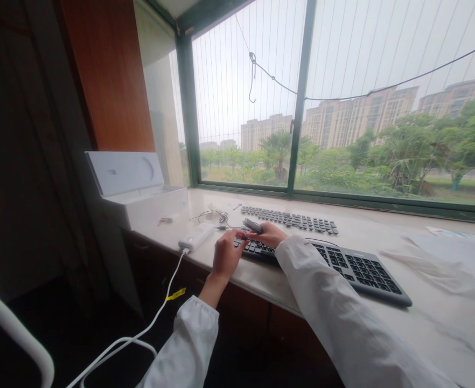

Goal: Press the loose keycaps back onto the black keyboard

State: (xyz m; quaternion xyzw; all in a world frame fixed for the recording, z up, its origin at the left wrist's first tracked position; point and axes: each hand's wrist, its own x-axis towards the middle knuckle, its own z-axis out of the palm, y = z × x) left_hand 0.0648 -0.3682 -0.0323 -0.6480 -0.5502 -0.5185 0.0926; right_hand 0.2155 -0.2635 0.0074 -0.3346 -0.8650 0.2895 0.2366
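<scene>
My right hand (269,235) rests over the left end of a black keyboard (354,268) and holds a small dark grey tool (252,226) above the keys. My left hand (226,255) is curled at the keyboard's left corner, fingertips touching its edge; whether it grips anything I cannot tell. Both arms wear white sleeves. A set of loose black keycaps (290,219) laid out in keyboard rows lies on the ledge behind the keyboard.
A white power bank (196,236) with a white cable (152,323) sits left of my hands. An open white box (136,191) stands at the far left. Thin wires (213,216), clear plastic and paper (455,256) lie on the marble sill (423,318) under the window.
</scene>
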